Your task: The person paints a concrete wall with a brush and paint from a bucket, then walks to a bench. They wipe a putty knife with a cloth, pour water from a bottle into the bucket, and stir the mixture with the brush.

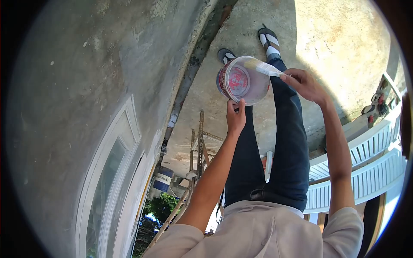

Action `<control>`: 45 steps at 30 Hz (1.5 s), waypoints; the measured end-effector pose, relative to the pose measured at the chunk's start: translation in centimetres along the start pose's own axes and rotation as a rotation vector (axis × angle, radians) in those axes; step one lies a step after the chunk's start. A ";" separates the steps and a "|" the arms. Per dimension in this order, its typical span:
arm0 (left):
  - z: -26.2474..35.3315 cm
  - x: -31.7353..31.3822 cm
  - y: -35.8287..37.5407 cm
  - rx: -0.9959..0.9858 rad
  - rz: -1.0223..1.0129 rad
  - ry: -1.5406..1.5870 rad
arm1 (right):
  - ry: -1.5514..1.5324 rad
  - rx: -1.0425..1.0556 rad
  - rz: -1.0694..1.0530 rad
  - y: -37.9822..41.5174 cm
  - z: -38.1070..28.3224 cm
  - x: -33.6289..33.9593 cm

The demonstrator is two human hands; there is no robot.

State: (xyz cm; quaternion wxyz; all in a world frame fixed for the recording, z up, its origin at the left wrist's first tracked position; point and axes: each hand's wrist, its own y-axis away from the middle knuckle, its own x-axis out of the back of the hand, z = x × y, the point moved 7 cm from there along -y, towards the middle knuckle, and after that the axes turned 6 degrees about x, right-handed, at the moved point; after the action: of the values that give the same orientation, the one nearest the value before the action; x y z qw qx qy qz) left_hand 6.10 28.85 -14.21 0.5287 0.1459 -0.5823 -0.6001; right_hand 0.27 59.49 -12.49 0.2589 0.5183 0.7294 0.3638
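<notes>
A round plastic bucket (258, 88) is tipped so that its inside shows, with red and pink marks on its bottom. My left hand (236, 116) grips the bucket's near rim, thumb and fingers closed on it. A whitish, partly see-through strip (269, 69) lies over the bucket's right rim, its far part inside the opening. My right hand (303, 84) pinches the near end of this strip, just right of the bucket. What the strip is made of is hard to tell.
A rough grey wall (77, 64) with a white-framed window (109, 172) fills the left. Metal and wooden stands (201, 142) and a blue-and-white drum (162, 179) are at lower centre-left. White slatted furniture (365, 150) and footwear (368, 109) are at right, on the concrete floor (254, 17).
</notes>
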 end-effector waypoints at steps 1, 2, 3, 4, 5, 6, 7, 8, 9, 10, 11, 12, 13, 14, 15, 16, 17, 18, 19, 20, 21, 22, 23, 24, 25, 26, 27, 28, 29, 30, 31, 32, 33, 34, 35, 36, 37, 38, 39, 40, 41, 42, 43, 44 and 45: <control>1.1 0.2 0.6 0.057 0.011 0.013 | -0.024 0.027 0.007 0.6 -0.5 -0.3; 1.9 0.4 1.2 0.099 0.014 0.058 | -0.046 0.053 0.015 1.2 -0.8 -0.7; 2.6 0.8 1.8 0.138 0.017 0.104 | -0.072 0.073 0.022 1.6 -0.9 -1.1; 3.3 1.2 2.6 0.176 0.017 0.152 | -0.097 0.094 0.030 2.0 -1.0 -1.4; 4.5 1.6 3.5 0.153 0.017 0.237 | -0.098 0.078 0.016 2.6 -1.1 -1.5; 4.2 2.3 3.6 0.134 0.004 0.245 | -0.130 0.096 0.036 3.2 -1.1 -1.5; 3.3 3.4 3.5 0.107 0.032 0.160 | -0.157 0.116 0.059 3.8 -1.1 -1.4; 3.0 4.4 3.6 0.078 0.060 0.078 | -0.182 0.139 0.084 4.7 -1.6 -0.6; 3.7 5.3 4.5 0.064 0.081 0.083 | -0.216 0.114 0.108 6.2 -2.3 0.3; 4.4 6.1 5.8 0.052 0.099 0.088 | -0.283 0.083 0.126 7.5 -2.4 1.3; 5.0 6.9 7.2 0.041 0.117 0.096 | -0.349 0.052 0.143 8.6 -2.1 2.1; 5.5 7.4 8.8 0.076 0.109 0.136 | -0.414 0.022 0.159 10.0 -1.9 2.9; 6.0 7.8 10.4 0.110 0.099 0.180 | -0.385 0.018 0.188 11.4 -1.9 4.2; 6.7 7.9 12.0 0.143 0.088 0.226 | -0.396 0.017 0.217 12.8 -1.8 5.4; 7.6 8.2 13.7 0.132 0.106 0.303 | -0.407 0.017 0.244 14.0 -1.5 6.5; 8.3 8.5 15.3 0.124 0.123 0.381 | -0.418 0.019 0.269 15.3 -1.2 7.5; 8.9 8.9 16.7 0.117 0.140 0.459 | -0.382 0.010 0.316 16.6 -1.0 8.7; 9.6 9.4 17.8 0.099 0.136 0.495 | -0.347 0.004 0.354 17.8 -1.0 9.8; 10.1 10.1 18.8 0.085 0.132 0.531 | -0.313 -0.004 0.389 19.0 -0.9 10.8; 10.2 10.8 19.8 0.078 0.132 0.565 | -0.281 -0.016 0.420 20.2 -0.7 11.6; 9.7 11.4 20.3 0.062 0.128 0.588 | -0.262 -0.020 0.435 21.2 -0.3 12.2; 9.0 12.0 20.6 0.057 0.119 0.632 | -0.245 -0.024 0.449 22.0 0.2 12.8; 8.3 12.5 20.9 0.053 0.110 0.673 | -0.231 -0.030 0.462 22.8 0.8 13.3; 7.7 12.9 21.6 0.053 0.101 0.709 | -0.213 -0.032 0.470 23.7 1.3 13.7; 7.3 13.3 22.2 0.037 0.106 0.744 | -0.200 -0.035 0.479 24.4 1.8 14.0; 6.6 13.4 22.7 0.052 0.109 0.781 | -0.189 -0.039 0.489 25.1 2.5 14.2; 5.6 13.5 23.2 0.069 0.113 0.816 | -0.202 -0.023 0.493 25.9 2.8 14.4; 4.8 13.5 23.5 0.086 0.116 0.852 | -0.219 -0.047 0.498 26.6 3.5 14.4; 4.6 13.4 24.2 0.100 0.108 0.895 | -0.233 -0.070 0.504 27.5 3.6 14.5; 4.2 13.2 25.1 0.116 0.100 0.939 | -0.244 -0.096 0.510 28.4 4.0 14.6; 3.8 12.9 26.0 0.131 0.091 0.988 | -0.253 -0.083 0.527 28.8 5.5 14.8; 3.3 12.7 26.7 0.138 0.106 1.019 | -0.248 -0.098 0.518 29.5 5.9 15.0; 2.6 12.4 27.5 0.147 0.123 1.052 | -0.241 -0.113 0.506 30.3 6.3 15.1; 1.7 12.1 28.2 0.155 0.140 1.089 | -0.232 -0.126 0.495 30.8 6.6 15.5; 0.3 11.7 28.8 0.154 0.155 1.138 | -0.211 -0.150 0.487 31.3 6.8 15.8; -1.4 11.2 29.3 0.156 0.168 1.185 | -0.198 -0.149 0.476 31.9 6.9 16.0; -2.7 10.5 29.8 0.156 0.179 1.238 | -0.180 -0.144 0.468 32.6 6.9 16.7; -3.8 9.7 30.7 0.154 0.192 1.276 | -0.161 -0.141 0.458 33.3 6.7 17.3; -5.1 8.9 31.9 0.153 0.208 1.313 | -0.145 -0.105 0.449 33.9 6.5 18.0; -6.0 8.3 32.7 0.146 0.225 1.353 | -0.114 -0.094 0.457 34.3 6.0 18.8; -7.1 7.6 33.6 0.147 0.225 1.372 | -0.085 -0.083 0.465 34.7 5.4 19.6; -8.4 6.8 34.5 0.148 0.224 1.392 | -0.058 -0.072 0.472 35.2 4.7 20.3; -9.2 5.9 35.1 0.144 0.222 1.414 | -0.055 -0.080 0.482 35.5 3.9 21.1; -10.2 5.0 35.7 0.146 0.239 1.431 | -0.049 -0.037 0.481 35.4 3.4 22.0; -11.1 4.0 36.4 0.151 0.256 1.447 | -0.045 0.003 0.479 34.9 3.4 22.7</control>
State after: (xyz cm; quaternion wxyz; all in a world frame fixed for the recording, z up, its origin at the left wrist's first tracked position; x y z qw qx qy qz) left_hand 30.17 28.19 15.49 0.8350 0.4719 -0.1403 -0.2459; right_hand 15.13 88.77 13.35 0.1806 0.6847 0.5803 0.4023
